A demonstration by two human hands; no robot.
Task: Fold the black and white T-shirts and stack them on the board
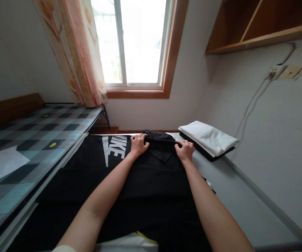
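At the near side, a pale cloth [130,243] with yellow edging is being shown only in part, next to a black garment [153,182]. The garment is being supported by a smooth, light grey tabletop [235,203], much of which is being covered by it. Its matte fabric is being crossed by shallow creases, and its left part is being marked by bold white lettering [118,150]. At the garment's far side, a narrow, straight black edge is being gripped by the fingers of the left hand [139,144] and of the right hand [185,150], closed on it with the thumbs turned inward; an angular flap is being formed just below, between the hands. Just past the edge, crumpled dark fabric [158,134] is being bunched; whether it belongs to the garment cannot be told. Near the right hand, a smooth, folded white cloth [206,136] is being carried by a folded black cloth [215,157]. To the left, a bed is being covered by a checked mattress [61,127]. Farthest away, a window [143,45] is being flanked by a flower-patterned curtain [77,52].
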